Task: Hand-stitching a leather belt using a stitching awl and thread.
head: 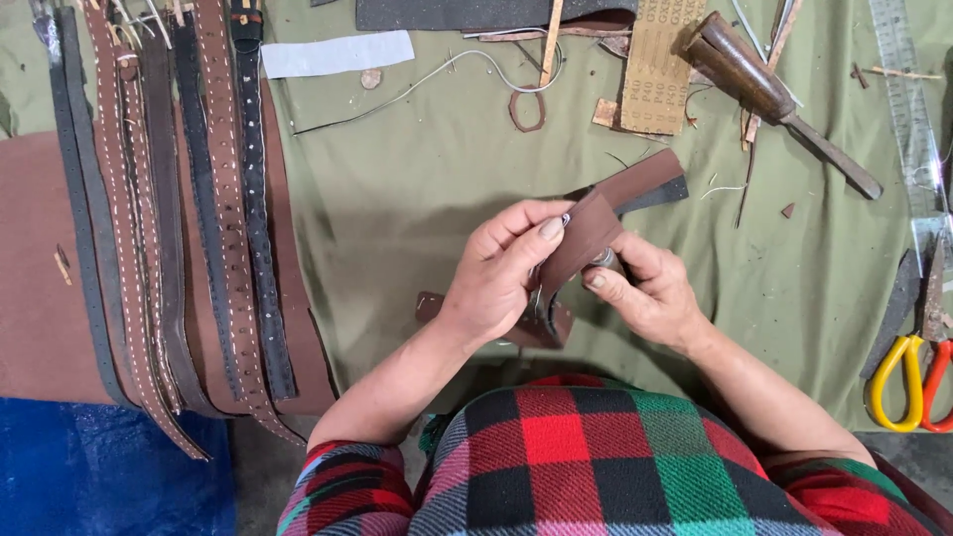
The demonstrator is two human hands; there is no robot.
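Left hand: the left hand [496, 283] is curled, its thumb and fingers pinching the upper edge of a folded brown leather strap [586, 238], thumbnail up against the fold.
Right hand: the right hand [650, 288] is pinched on the same strap from the other side, thumb pressed to the lower face of the fold and fingers tucked behind it.
Leather strap: held above the surface between both hands; a small metal fitting [567, 219] shows at the fold, and one end runs up and away past the right hand.
Surface: an olive green cloth [417, 189] covers the surface under the strap.
Belts: a row of brown and black stitched belts [189, 199] lies well to the left of the strap, on a wide brown leather sheet [35, 268].
Wooden-handled tool: a wooden-handled tool [774, 94] lies beyond the strap, up and to the right.
Sandpaper: a tan sandpaper strip [655, 65] lies just left of that tool, beyond the strap.
Scissors: scissors [918, 367] with yellow and orange handles lie far to the right of the strap, near the edge.
Ruler: a clear ruler [908, 109] lies above the scissors, far right of the strap.
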